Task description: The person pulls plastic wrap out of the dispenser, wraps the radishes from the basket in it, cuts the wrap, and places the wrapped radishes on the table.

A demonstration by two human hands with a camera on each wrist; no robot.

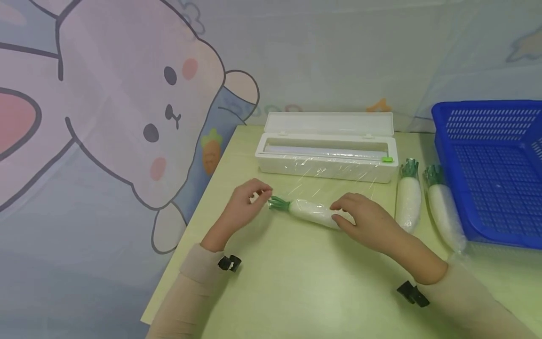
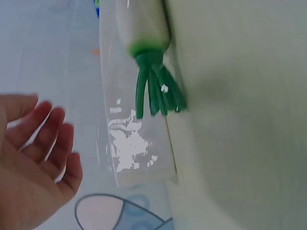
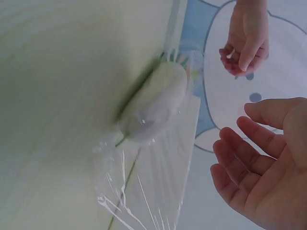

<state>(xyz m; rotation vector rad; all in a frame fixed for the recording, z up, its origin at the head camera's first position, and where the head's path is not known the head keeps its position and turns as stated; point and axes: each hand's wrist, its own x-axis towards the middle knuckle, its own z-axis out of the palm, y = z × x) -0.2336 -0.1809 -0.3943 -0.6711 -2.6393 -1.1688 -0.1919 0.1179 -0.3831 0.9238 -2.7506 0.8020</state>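
A white radish (image 1: 313, 213) with green leaf stubs lies on the table in front of a white cling film box (image 1: 326, 165). Clear film (image 3: 139, 191) stretches between the box and the radish. Beside the leaf end is my left hand (image 1: 242, 207), its fingers loosely bent and holding nothing. In the left wrist view the leaves (image 2: 158, 91) show apart from that hand. My right hand (image 1: 372, 223) hovers over the radish's root end and hides its tip. The right wrist view shows its fingers (image 3: 240, 158) relaxed, with nothing between them.
Two more radishes, one wrapped radish (image 1: 409, 202) and another (image 1: 444, 212), lie on the right beside a blue plastic basket (image 1: 450, 160). The box's lid (image 1: 330, 123) stands raised, with a green slider (image 1: 387, 159) at its right end. A cartoon-printed sheet (image 1: 338, 56) hangs behind the table.
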